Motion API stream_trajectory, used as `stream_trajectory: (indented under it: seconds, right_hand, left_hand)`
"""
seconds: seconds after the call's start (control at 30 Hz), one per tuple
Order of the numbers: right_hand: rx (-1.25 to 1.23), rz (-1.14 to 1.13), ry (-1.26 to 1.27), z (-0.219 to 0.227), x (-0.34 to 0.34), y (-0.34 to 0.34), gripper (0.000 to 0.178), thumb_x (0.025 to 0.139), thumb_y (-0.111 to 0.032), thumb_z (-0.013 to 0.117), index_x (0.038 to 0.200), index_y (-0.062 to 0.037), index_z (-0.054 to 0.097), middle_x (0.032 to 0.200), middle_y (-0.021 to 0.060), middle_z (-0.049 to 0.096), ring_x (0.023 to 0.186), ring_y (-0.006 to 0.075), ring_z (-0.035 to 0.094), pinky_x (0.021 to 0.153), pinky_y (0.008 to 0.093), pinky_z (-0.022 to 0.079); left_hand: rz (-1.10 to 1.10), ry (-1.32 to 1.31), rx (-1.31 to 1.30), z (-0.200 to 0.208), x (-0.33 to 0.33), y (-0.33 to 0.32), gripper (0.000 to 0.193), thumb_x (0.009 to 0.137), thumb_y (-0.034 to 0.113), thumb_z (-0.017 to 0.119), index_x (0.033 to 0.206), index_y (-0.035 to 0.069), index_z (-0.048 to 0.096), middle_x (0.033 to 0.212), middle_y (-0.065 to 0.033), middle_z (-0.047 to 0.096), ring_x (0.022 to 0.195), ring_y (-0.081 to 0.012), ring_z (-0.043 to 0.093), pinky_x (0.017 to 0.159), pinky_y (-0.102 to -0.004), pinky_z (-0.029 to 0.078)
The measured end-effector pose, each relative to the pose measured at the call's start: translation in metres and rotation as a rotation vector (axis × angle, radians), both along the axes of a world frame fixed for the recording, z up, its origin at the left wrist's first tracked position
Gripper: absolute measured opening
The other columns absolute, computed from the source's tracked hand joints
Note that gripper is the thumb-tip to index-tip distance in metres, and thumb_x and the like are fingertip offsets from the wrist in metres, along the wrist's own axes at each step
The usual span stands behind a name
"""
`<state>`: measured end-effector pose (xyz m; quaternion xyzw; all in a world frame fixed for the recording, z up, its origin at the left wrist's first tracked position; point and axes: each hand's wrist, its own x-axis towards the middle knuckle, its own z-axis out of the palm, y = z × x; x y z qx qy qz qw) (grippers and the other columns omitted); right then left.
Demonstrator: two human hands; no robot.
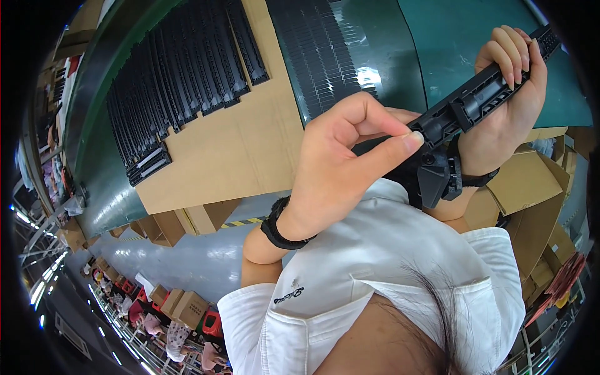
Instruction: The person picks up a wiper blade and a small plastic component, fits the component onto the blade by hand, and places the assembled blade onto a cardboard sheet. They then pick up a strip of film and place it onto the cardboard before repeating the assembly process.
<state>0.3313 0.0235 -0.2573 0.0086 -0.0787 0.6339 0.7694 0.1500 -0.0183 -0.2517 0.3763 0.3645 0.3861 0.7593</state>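
Note:
A long black plastic bar (pixel 465 112) with ribs and clips is held up at a slant over the table's near edge. My right hand (pixel 515 75) is wrapped round its upper right part. At its lower left end, my left hand (pixel 340 156) is closed, thumb and forefinger pinching the tip. Any small piece between those fingertips is too hidden to make out. On my left wrist sits a black band (pixel 281 225); a black angular device (pixel 437 178) is strapped at my right wrist.
Rows of similar black bars (pixel 181 69) lie on a cardboard sheet (pixel 244 150) at the left. Thin black strips (pixel 319 56) are stacked on the green tabletop (pixel 387 37) ahead. Open cardboard boxes (pixel 525 181) stand at the right. Several people sit far off at lower left.

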Motion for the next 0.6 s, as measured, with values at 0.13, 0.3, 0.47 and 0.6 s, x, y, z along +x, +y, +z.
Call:
stream_trajectory:
  seconds: [0.13, 0.3, 0.47, 0.6]
  right_hand:
    - [-0.001, -0.008, 0.0, 0.0002, 0.0004, 0.0005, 0.01, 0.082, -0.002, 0.038, 0.073, -0.0013, 0.034, 0.057, 0.0019, 0.031, 0.047, 0.0088, 0.03, 0.043, 0.0199, 0.03]
    - [-0.021, -0.02, 0.019, -0.0028, 0.0021, 0.0017, 0.008, 0.081, -0.002, 0.037, 0.074, -0.0005, 0.034, 0.057, 0.0018, 0.031, 0.047, 0.0087, 0.03, 0.042, 0.0196, 0.03]
    - [-0.026, -0.023, 0.015, -0.0015, 0.0013, 0.0016, 0.007, 0.081, -0.001, 0.037, 0.075, 0.0003, 0.034, 0.057, 0.002, 0.03, 0.046, 0.0088, 0.029, 0.041, 0.0196, 0.03]
    - [-0.042, 0.009, 0.047, -0.0029, 0.0002, 0.0012, 0.008, 0.081, -0.001, 0.037, 0.074, 0.0006, 0.034, 0.056, 0.0021, 0.03, 0.046, 0.0087, 0.028, 0.041, 0.0195, 0.03]
  left_hand:
    - [0.028, 0.023, 0.058, -0.0023, 0.0035, -0.002, 0.018, 0.072, -0.001, 0.06, 0.082, 0.0, 0.046, 0.085, -0.0103, 0.059, 0.082, -0.0118, 0.055, 0.076, -0.0236, 0.043]
    - [0.095, 0.054, 0.111, 0.002, 0.0065, -0.0044, 0.037, 0.067, -0.006, 0.063, 0.094, 0.001, 0.038, 0.082, -0.0095, 0.058, 0.081, -0.0129, 0.056, 0.074, -0.0239, 0.044]
    - [0.087, 0.092, 0.143, -0.0007, 0.0062, -0.0026, 0.045, 0.064, -0.007, 0.065, 0.096, 0.001, 0.034, 0.081, -0.0084, 0.057, 0.08, -0.0133, 0.057, 0.072, -0.0241, 0.045]
    - [0.059, 0.088, 0.145, 0.0013, 0.0035, 0.0004, 0.043, 0.064, -0.007, 0.065, 0.094, 0.001, 0.035, 0.079, -0.0078, 0.057, 0.08, -0.0133, 0.057, 0.071, -0.0228, 0.045]
